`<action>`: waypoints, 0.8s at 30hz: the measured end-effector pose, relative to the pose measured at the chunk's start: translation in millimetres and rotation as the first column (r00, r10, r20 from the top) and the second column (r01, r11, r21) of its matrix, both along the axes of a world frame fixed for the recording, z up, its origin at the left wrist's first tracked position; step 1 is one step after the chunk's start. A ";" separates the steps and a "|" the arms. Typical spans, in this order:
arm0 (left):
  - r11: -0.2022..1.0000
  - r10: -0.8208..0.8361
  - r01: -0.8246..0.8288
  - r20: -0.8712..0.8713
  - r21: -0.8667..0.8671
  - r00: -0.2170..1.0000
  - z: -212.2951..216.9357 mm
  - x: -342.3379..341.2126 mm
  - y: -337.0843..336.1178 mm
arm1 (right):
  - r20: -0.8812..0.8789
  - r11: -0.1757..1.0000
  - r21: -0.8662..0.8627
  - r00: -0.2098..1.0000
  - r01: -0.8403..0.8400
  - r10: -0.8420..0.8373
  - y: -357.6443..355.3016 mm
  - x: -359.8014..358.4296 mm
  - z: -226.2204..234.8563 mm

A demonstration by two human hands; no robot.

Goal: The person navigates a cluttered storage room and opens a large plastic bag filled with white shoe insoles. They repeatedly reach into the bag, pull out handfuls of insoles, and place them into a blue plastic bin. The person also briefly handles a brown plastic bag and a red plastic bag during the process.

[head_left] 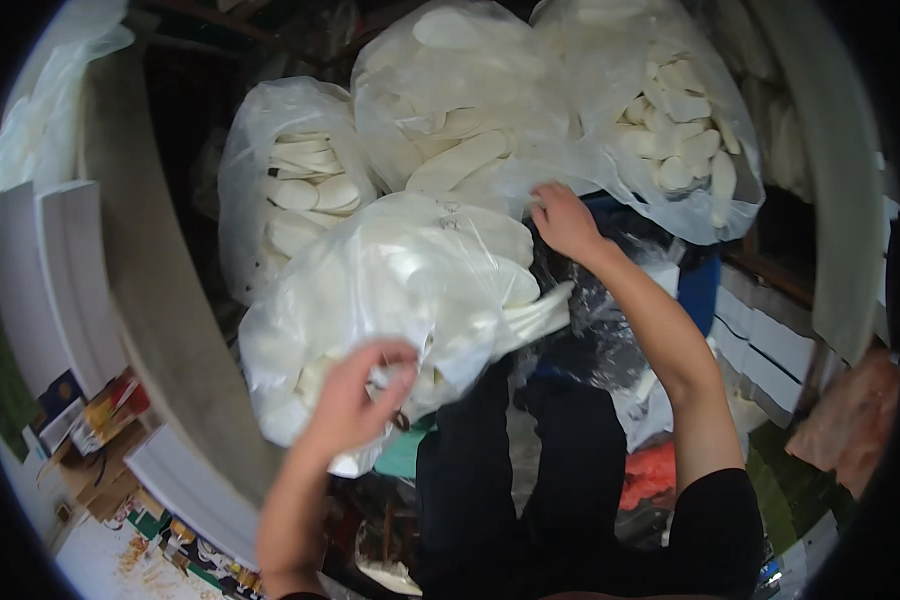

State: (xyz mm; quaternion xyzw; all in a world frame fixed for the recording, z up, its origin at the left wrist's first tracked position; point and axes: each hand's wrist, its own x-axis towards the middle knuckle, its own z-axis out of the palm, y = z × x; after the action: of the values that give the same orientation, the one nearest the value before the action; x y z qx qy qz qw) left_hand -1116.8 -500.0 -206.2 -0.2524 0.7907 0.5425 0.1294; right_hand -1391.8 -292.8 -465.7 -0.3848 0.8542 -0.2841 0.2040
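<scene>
A clear plastic bag [390,270] full of white, flat insole-shaped pieces lies in front of me, leaning over my legs. Several pieces [535,318] stick out at its right side. My left hand [365,390] is at the near face of this bag, thumb and fingers apart, slightly blurred. Whether it touches the plastic I cannot tell. Farther off, my right hand [567,222] reaches to the gap between this bag and the bags behind, its fingers bent but apart, close to the plastic. Nothing shows in its grasp.
Behind stand three more clear bags of such pieces: left [295,190], middle [460,100] and right [670,120]. Dark crumpled plastic [595,320] and a blue container [700,290] lie by my right arm. A grey curved panel [160,250] rises at left; white stacked boxes [765,330] stand at right.
</scene>
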 end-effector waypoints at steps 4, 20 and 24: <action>0.971 -0.156 0.130 -0.119 -0.199 0.981 -142.3 -123.6 -70.9 | 0.132 0.997 0.075 0.991 -0.016 0.006 -91.8 -41.5 -114.7; 0.150 -0.006 0.225 0.227 -0.963 0.974 -346.6 -240.8 -189.2 | -0.527 0.977 -0.160 0.824 0.144 -0.208 -99.7 -156.1 -111.8; 0.186 0.181 0.194 0.228 -0.963 0.957 -335.4 -256.4 -214.1 | -0.424 0.965 -0.153 0.868 0.213 -0.259 -105.2 -166.9 -91.3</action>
State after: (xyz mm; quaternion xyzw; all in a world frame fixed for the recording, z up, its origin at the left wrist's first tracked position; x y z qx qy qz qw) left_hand -1373.2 -714.1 -541.6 -0.3496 0.9259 -0.1317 0.0554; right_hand -1558.8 -398.0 -557.0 -0.3414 0.9031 -0.2556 -0.0504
